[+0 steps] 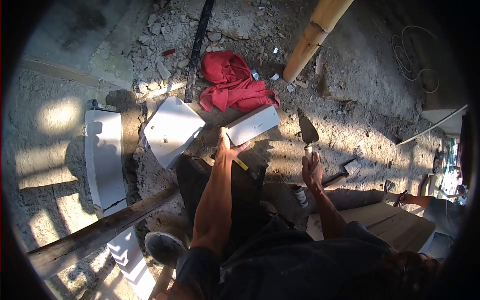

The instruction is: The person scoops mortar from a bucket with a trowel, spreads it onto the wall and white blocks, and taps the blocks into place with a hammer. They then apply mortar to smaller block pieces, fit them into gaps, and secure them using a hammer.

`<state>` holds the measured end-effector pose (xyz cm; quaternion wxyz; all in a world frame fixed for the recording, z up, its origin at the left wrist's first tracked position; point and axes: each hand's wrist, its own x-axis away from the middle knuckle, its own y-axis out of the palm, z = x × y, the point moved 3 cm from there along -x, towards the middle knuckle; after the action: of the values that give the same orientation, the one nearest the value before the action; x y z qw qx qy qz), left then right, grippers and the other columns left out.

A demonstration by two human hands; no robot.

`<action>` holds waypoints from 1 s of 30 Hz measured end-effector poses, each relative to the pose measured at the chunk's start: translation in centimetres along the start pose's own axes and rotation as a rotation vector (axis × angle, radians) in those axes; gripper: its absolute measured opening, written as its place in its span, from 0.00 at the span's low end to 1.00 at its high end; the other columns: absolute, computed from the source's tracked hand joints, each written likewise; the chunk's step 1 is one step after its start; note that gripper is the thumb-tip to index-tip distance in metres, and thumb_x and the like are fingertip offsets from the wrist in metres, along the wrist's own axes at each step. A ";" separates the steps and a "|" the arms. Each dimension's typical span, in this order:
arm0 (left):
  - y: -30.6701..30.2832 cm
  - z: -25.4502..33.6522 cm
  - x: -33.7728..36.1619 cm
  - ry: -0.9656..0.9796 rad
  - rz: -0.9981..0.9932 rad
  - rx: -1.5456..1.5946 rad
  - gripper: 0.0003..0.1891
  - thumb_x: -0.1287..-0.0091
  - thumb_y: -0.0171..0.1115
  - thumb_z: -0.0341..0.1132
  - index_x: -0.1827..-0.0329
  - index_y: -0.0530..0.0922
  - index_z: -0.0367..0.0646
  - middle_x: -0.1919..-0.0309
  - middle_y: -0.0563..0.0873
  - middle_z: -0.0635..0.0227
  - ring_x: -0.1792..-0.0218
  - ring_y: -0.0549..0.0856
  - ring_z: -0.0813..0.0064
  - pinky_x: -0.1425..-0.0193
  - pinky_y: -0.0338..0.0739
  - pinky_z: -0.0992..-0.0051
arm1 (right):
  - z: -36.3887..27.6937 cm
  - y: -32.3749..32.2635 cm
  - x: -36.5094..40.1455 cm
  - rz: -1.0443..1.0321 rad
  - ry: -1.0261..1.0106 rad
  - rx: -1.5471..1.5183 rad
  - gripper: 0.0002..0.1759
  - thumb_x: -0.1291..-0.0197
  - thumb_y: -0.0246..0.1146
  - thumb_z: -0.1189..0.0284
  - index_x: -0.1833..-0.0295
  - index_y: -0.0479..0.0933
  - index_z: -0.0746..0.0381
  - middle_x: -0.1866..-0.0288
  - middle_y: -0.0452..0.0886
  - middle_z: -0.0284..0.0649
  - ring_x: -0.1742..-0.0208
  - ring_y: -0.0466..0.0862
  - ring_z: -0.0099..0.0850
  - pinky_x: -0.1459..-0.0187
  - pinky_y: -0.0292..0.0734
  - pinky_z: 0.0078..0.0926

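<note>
My left hand (230, 145) grips one end of a pale rectangular block (253, 125), its thumb along the near edge and its fingers beneath. The block is held tilted, its far end toward the upper right, just below a crumpled red cloth (232, 82). To the right, my right hand (312, 169) is closed round the handle of a trowel (307, 129), whose dark pointed blade points away from me. A larger white block (173, 127) lies on the ground left of my left hand. A yellow-and-black tool (241, 164) shows below the held block.
A bamboo pole (316, 37) stands at the top. A wooden pole (105, 232) crosses the lower left, over a row of white blocks (106, 160). A bucket (166, 246) is near my left elbow. A hammer (345, 172) lies at right; another person's arm (417, 200) is beyond.
</note>
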<state>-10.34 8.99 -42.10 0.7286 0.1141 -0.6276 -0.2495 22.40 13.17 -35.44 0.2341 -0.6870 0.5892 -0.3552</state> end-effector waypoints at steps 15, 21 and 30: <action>1.0 -7.7 4.2 0.363 0.039 -0.602 0.21 0.44 0.76 0.37 0.53 0.82 0.33 0.59 0.86 0.67 0.64 0.84 0.76 0.70 0.77 0.73 | -2.6 0.9 1.5 -0.134 -0.157 0.174 0.22 0.34 0.55 0.66 0.41 0.66 0.68 0.66 0.81 0.62 0.66 0.82 0.62 0.65 0.77 0.54; 2.1 -8.3 3.9 0.540 -0.048 -0.555 0.19 0.44 0.76 0.38 0.56 0.84 0.33 0.60 0.86 0.65 0.64 0.84 0.75 0.68 0.79 0.72 | -11.8 -6.8 -1.8 0.275 -0.627 0.083 0.18 0.35 0.58 0.72 0.42 0.69 0.67 0.64 0.80 0.51 0.76 0.82 0.41 0.73 0.79 0.39; 2.6 -9.0 4.2 0.494 0.111 -0.597 0.23 0.50 0.81 0.41 0.58 0.84 0.34 0.61 0.86 0.60 0.62 0.84 0.71 0.59 0.79 0.70 | -0.4 0.4 -1.8 -0.360 -0.173 0.287 0.21 0.40 0.56 0.72 0.44 0.64 0.70 0.64 0.80 0.66 0.62 0.82 0.63 0.60 0.79 0.50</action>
<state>-0.71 7.72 -38.93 0.8713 -0.0803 -0.3382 -0.3464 21.73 14.86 -35.87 0.3120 -0.7684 0.3784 -0.4111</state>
